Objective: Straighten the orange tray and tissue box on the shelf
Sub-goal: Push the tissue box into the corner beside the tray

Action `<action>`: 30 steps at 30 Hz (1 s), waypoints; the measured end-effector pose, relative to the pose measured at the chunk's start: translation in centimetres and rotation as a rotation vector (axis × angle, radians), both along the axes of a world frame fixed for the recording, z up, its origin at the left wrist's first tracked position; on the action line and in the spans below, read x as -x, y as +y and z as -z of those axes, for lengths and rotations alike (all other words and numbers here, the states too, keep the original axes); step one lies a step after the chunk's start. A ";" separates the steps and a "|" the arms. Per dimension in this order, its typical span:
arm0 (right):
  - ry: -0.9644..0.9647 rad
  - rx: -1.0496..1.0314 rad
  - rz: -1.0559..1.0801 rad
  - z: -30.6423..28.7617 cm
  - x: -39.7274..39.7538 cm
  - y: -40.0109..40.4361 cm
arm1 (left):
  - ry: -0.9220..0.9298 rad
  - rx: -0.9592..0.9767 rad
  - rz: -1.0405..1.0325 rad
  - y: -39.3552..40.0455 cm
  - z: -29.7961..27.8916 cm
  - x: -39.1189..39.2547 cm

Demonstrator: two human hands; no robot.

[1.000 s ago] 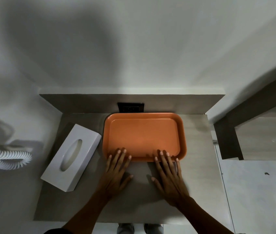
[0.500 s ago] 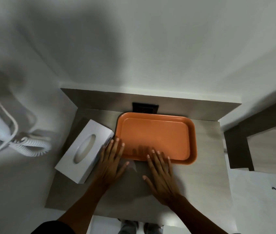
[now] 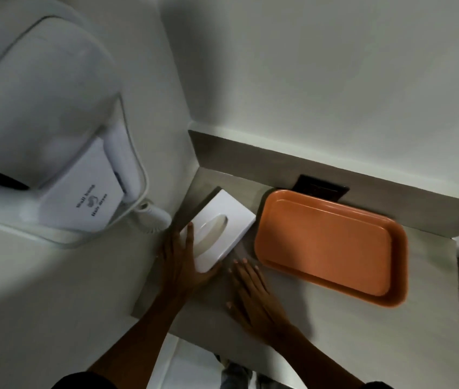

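The left hand [image 3: 182, 265] covers the tissue box's [image 3: 220, 228] near corner. The tray [image 3: 332, 248] hides part of a dark wall plate [image 3: 321, 189], perhaps a socket. The hair dryer [image 3: 40, 113] is blurred and cut off at the left edge.

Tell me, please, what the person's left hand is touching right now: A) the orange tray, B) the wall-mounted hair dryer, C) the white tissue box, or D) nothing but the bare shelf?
C: the left hand cups the near corner of the white tissue box, while the orange tray lies untouched beside it.
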State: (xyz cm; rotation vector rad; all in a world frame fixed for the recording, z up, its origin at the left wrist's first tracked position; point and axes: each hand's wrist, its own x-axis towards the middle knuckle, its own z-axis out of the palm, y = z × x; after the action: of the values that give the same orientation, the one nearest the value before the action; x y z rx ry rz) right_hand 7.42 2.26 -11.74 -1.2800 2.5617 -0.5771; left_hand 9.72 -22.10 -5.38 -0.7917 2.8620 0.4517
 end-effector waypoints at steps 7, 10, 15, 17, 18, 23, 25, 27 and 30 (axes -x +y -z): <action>0.016 -0.088 0.052 1.2 -0.2 -1.2 | 0.067 0.015 -0.158 1.0 0.1 1.5; 0.035 -0.063 0.055 1.2 -0.2 -1.2 | 0.060 -0.020 -0.270 1.6 -0.1 3.6; 0.032 -0.047 0.051 1.4 -0.3 -1.3 | 0.062 0.006 -0.380 1.8 -0.2 6.9; 0.035 -0.045 0.049 1.4 -0.2 -1.3 | 0.075 0.031 -0.393 1.7 0.0 7.8; 0.041 -0.041 0.052 1.5 -0.2 -1.3 | 0.080 0.038 -0.392 1.5 0.1 8.3; 0.055 -0.015 0.066 1.7 -0.2 -1.3 | 0.098 0.028 -0.385 0.9 0.7 10.0; 0.047 -0.016 0.059 1.8 -0.3 -1.2 | 0.105 0.058 -0.382 0.9 0.9 10.2; 0.045 -0.021 0.054 1.8 -0.2 -1.1 | 0.122 0.085 -0.373 0.8 1.2 10.2; 0.067 -0.011 0.068 0.8 -0.2 -1.4 | 0.150 0.093 -0.341 0.8 1.6 10.1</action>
State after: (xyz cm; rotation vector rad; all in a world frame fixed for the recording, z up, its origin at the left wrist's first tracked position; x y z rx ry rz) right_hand 7.66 0.83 -12.55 -1.2322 2.6683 -0.5409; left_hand -0.37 -21.33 -6.98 -1.3264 2.9047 0.4344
